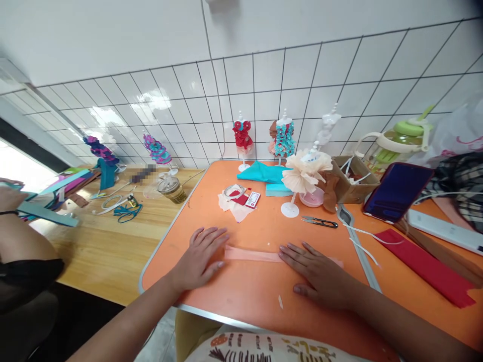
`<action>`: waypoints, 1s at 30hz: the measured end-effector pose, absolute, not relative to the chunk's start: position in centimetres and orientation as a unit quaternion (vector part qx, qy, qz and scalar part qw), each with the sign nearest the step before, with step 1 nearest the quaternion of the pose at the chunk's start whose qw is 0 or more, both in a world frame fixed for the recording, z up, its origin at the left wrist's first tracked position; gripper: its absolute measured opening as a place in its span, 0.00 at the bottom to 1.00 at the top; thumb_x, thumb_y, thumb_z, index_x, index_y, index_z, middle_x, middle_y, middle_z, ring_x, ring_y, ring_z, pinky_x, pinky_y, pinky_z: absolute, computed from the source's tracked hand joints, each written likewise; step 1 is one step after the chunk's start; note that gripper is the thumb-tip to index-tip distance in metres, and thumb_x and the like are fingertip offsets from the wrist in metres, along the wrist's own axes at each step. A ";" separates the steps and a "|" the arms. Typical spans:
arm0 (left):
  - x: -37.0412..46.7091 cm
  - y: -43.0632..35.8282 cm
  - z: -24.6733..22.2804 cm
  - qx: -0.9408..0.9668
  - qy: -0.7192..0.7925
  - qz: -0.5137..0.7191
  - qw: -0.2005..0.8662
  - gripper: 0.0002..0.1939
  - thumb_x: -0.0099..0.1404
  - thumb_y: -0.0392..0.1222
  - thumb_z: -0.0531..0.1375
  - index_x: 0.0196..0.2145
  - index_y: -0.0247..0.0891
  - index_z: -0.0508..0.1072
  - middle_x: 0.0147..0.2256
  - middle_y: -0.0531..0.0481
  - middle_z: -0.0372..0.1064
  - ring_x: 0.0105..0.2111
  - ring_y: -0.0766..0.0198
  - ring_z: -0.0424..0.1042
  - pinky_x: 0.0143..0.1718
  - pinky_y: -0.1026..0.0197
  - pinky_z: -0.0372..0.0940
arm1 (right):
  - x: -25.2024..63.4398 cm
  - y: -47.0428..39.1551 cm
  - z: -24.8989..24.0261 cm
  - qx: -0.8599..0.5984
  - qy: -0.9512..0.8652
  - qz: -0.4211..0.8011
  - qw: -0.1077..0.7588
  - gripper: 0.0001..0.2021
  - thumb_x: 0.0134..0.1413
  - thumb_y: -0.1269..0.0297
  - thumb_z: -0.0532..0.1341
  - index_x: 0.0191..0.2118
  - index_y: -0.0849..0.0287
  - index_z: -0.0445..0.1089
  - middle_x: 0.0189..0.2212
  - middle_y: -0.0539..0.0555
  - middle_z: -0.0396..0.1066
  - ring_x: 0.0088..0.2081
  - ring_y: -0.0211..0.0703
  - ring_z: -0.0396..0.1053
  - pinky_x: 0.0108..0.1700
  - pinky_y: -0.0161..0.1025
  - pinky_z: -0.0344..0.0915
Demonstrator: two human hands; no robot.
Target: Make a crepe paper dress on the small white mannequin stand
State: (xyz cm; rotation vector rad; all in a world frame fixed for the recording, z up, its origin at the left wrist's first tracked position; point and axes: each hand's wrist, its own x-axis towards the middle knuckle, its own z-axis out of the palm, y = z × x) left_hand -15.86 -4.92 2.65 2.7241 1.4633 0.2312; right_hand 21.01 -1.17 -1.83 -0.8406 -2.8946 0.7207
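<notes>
A long strip of pale peach crepe paper point(252, 255) lies flat on the orange table in front of me. My right hand point(315, 271) rests palm down across the strip's right part, fingers stretched out, hiding some of it. At the strip's left end lies my left hand point(199, 259), flat on the table with fingers spread and holding nothing. Beyond the strip, a peach paper piece point(229, 207) carries a coil of wire point(234, 191) and a small red-and-white box point(252, 199). Thread snips point(320, 222) lie past my right hand.
Small mannequins in paper dresses, one red point(242, 136), one turquoise point(285, 138), one peach point(307, 171), stand at the back. At right are a cardboard box point(352, 183), a phone point(398, 192) and red paper point(426, 266). Another person's arm point(28, 236) is at left, beside a glass cup point(171, 190).
</notes>
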 end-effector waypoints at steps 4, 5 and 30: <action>-8.7 -4.8 3.2 0.918 0.386 0.046 0.082 0.38 0.67 0.57 0.47 0.66 0.39 0.36 0.67 0.43 0.36 0.65 0.53 0.39 0.63 0.47 0.35 | 20.5 -1.4 -2.1 -0.282 -0.933 0.222 0.021 0.35 0.60 0.45 0.48 0.67 0.52 0.34 0.67 0.55 0.39 0.66 0.53 0.40 0.64 0.58 0.33; -7.1 -4.7 2.8 0.920 0.378 0.029 0.099 0.38 0.67 0.58 0.45 0.66 0.37 0.35 0.67 0.42 0.33 0.66 0.53 0.35 0.64 0.47 0.35 | 20.5 -1.4 -2.1 -0.286 -0.933 0.219 0.021 0.36 0.60 0.45 0.48 0.67 0.52 0.33 0.67 0.56 0.39 0.66 0.53 0.40 0.64 0.59 0.32; -15.3 -5.4 0.6 0.863 0.493 -0.010 0.109 0.28 0.69 0.53 0.46 0.64 0.50 0.46 0.64 0.46 0.49 0.63 0.52 0.50 0.61 0.35 0.32 | 20.9 -1.5 -1.6 -0.297 -0.925 0.237 0.021 0.33 0.61 0.46 0.47 0.67 0.51 0.38 0.66 0.54 0.41 0.66 0.50 0.41 0.65 0.57 0.33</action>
